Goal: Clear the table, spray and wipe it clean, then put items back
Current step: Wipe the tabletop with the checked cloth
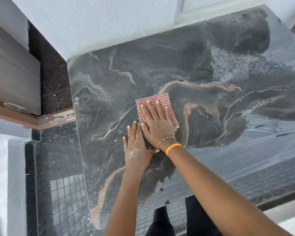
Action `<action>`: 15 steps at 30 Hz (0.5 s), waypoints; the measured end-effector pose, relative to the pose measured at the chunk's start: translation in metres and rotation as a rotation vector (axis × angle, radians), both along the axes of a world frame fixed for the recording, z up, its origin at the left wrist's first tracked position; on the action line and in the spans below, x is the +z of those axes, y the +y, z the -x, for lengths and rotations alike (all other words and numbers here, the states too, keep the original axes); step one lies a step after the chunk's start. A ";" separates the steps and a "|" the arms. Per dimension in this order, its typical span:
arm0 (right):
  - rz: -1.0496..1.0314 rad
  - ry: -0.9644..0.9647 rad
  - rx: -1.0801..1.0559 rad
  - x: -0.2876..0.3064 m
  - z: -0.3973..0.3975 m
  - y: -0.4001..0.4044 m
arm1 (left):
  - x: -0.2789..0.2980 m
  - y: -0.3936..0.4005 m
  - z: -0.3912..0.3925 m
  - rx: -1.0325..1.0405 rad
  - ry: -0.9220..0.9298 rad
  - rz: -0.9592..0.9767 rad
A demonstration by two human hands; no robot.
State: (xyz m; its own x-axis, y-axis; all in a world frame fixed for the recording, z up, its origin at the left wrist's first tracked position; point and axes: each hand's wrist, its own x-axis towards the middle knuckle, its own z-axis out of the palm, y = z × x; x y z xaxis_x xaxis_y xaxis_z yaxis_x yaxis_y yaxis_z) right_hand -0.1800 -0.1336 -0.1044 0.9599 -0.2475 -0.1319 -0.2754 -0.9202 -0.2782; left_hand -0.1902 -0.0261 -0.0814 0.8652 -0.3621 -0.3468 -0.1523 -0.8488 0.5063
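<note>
A dark marbled stone table (186, 68) with tan veins fills the view. A folded red-checked cloth (150, 100) lies flat near its middle. My right hand (157, 123) presses down on the cloth with straight, spread fingers; its wrist carries an orange band and a beaded bracelet. Just left of it, my left hand (135, 147) rests flat on the bare stone, its fingers straight and its back flecked with white residue. Wet spray droplets (228, 65) and smeared streaks cover the right part of the top.
A white wall (109, 23) borders the table's far side. At the left stand a grey wooden panel (12, 74) and a dark speckled ledge (54, 92). The table's near edge (228, 196) is close to my legs, above a tiled floor (66, 201).
</note>
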 end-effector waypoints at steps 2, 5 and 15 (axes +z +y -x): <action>-0.001 0.008 0.054 -0.003 -0.011 -0.025 | 0.004 -0.014 0.000 0.041 0.004 -0.040; 0.059 0.012 0.079 -0.004 -0.015 -0.082 | 0.010 -0.046 -0.002 0.036 -0.013 -0.044; 0.118 0.084 -0.319 -0.003 0.065 -0.320 | 0.007 -0.195 0.013 -0.075 0.050 -0.050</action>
